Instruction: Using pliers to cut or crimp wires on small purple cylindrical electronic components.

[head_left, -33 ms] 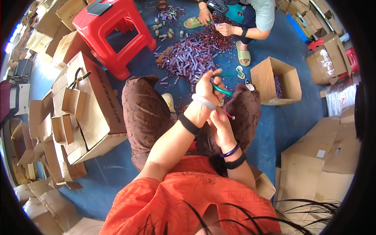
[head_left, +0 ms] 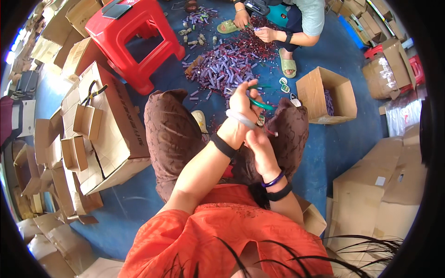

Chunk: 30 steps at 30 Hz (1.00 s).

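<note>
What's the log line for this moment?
left hand: holds green scissors | right hand: under left, contents unclear | purple pile ahead | open box at right

Green-handled scissors [head_left: 257, 99] held up, tilted, above brown-clad knees.

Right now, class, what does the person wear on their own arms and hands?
The left hand has a pale bangle and a black band at the wrist. The right hand has a purple band and a black one. Orange short sleeves; forearms and fingers bare, no gloves.

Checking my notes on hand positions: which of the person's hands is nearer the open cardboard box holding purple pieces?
Left. The left hand, gripping green scissors, is closer to the open cardboard box; the right hand sits lower, farther away.
</note>
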Each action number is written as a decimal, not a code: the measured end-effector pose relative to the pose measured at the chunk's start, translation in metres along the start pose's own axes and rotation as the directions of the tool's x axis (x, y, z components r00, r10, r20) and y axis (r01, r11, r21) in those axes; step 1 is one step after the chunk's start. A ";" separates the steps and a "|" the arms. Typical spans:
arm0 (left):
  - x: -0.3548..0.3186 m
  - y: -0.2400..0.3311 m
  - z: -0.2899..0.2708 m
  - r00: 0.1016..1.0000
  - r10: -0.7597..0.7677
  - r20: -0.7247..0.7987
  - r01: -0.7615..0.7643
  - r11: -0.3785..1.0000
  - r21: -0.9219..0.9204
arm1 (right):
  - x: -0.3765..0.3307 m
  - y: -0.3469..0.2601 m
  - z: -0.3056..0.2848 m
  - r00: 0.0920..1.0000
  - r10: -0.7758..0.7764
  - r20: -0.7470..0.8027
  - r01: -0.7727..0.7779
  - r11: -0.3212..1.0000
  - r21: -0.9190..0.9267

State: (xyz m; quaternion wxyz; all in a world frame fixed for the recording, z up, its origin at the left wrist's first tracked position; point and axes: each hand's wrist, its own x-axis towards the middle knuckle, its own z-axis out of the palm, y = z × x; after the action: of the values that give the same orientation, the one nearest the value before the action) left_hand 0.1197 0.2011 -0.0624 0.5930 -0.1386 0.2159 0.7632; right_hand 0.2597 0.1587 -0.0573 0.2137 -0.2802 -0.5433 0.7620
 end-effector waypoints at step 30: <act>0.023 -0.033 -0.072 0.726 -0.179 0.664 -0.341 -0.932 0.121 | -0.011 -0.008 0.020 0.999 0.014 0.044 0.014 0.822 -0.569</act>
State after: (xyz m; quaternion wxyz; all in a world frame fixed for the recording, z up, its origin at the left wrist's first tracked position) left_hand 0.1422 0.1921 -0.1408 -0.0332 0.7116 0.6926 0.1137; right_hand 0.2544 0.1401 -0.0430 0.1079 -0.3134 -0.7505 0.5717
